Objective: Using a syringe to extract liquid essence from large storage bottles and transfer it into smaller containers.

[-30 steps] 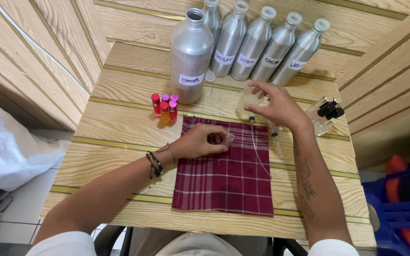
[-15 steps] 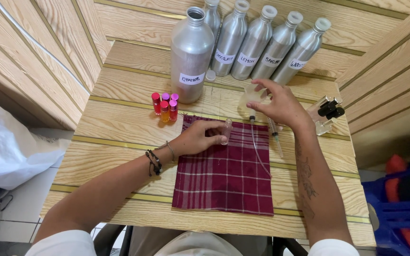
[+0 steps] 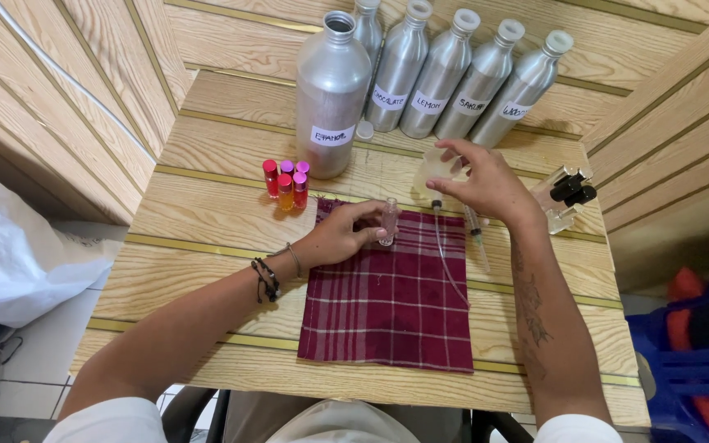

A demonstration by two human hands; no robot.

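On the plaid cloth (image 3: 391, 303) I see the left hand (image 3: 340, 238) pinching a small clear vial (image 3: 389, 220) upright, while the right hand (image 3: 486, 180) grips a translucent cup (image 3: 435, 166) on the desk (image 3: 207, 221), just beside two syringes (image 3: 476, 234).

Back edge: tall metal bottles (image 3: 445, 74) stand in a close row, blocking reach.
Left of cloth: small coloured vials (image 3: 285, 182) cluster; bare bench (image 3: 198, 279) nearer.
Cloth (image 3: 391, 303): near half open.
Right: syringe (image 3: 476, 234), clear bottles (image 3: 568, 197) crowd the bench edge.
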